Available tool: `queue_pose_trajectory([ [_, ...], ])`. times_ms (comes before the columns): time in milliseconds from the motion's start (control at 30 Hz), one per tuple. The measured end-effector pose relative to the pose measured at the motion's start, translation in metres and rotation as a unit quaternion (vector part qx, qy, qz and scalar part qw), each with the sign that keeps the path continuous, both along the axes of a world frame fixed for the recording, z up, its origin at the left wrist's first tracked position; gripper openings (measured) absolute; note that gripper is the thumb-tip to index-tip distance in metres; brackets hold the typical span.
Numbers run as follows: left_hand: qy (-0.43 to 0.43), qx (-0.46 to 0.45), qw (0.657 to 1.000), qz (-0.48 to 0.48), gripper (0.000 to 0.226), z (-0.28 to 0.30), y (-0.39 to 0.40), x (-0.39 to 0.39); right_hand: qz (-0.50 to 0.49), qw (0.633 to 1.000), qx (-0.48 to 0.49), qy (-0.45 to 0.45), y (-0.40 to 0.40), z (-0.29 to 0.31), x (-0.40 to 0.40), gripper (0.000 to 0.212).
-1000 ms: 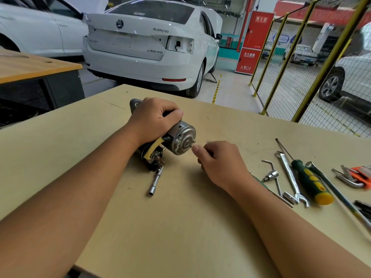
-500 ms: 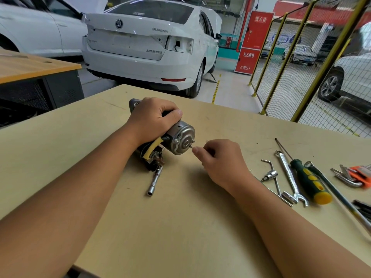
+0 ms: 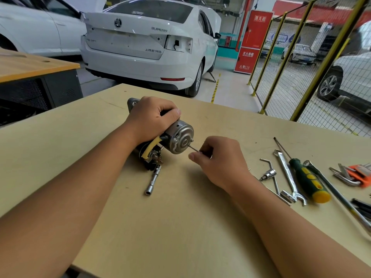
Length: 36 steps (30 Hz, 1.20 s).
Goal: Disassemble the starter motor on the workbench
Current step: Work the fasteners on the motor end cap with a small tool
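Observation:
The starter motor [image 3: 179,138] lies on its side on the workbench [image 3: 180,217], its silver end cap facing right. My left hand [image 3: 152,117] grips the motor's body from above. A thin long bolt [image 3: 193,148] sticks out of the end cap toward the right. My right hand [image 3: 219,159] pinches the bolt's outer end between thumb and fingers, a little away from the cap. A yellow-sleeved cable [image 3: 150,147] and terminal studs show at the motor's near side.
A socket extension [image 3: 153,179] lies just in front of the motor. To the right lie an L-shaped key [image 3: 271,173], a spanner [image 3: 289,175], a green-and-yellow screwdriver [image 3: 307,177], a long bar [image 3: 337,193] and an orange hex-key set [image 3: 355,174]. A yellow mesh fence [image 3: 301,63] and parked cars stand beyond.
My right hand has drawn back to the right from the end cap, and a length of the thin bolt now shows between cap and fingers. The left hand keeps its grip.

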State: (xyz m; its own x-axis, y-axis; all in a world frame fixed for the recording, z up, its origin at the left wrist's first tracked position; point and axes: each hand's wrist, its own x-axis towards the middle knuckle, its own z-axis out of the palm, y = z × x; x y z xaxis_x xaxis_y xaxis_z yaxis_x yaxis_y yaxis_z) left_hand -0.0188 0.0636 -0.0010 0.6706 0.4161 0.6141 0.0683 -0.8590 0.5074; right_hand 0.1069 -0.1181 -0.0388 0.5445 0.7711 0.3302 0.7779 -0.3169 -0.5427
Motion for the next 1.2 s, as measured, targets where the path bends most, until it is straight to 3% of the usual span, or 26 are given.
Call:
queue_pose_trajectory([
  [100,-0.001,0.000,1.000,0.000,0.034,-0.0001,0.0003,-0.0002,-0.001,1.000,0.024,0.014,-0.0015,-0.0001,-0.0007,0.035],
  [233,-0.003,0.003,1.000,0.001,0.034,0.0001,0.0007,0.0004,0.017,0.998,-0.019,0.054,-0.0014,0.0026,-0.0020,0.052],
  [500,0.001,0.002,1.000,-0.001,0.034,0.0005,-0.0003,0.0001,0.006,1.000,0.021,0.016,-0.0021,0.0009,-0.0001,0.036],
  [633,-0.003,0.006,1.000,0.000,0.033,0.0009,-0.0009,0.0001,0.029,0.998,-0.022,0.052,-0.0021,0.0036,-0.0009,0.057],
  [833,0.000,0.004,1.000,-0.001,0.034,0.0004,-0.0011,-0.0006,0.010,1.000,0.008,0.009,-0.0017,0.0021,0.0011,0.033],
  [1033,-0.001,-0.001,1.000,0.002,0.033,0.0009,-0.0011,-0.0005,0.036,0.998,-0.015,0.040,-0.0026,0.0016,0.0004,0.049],
  [1200,0.000,0.000,1.000,0.001,0.033,0.0019,-0.0009,-0.0005,0.019,1.000,0.010,-0.002,-0.0002,0.0011,0.0012,0.033],
])
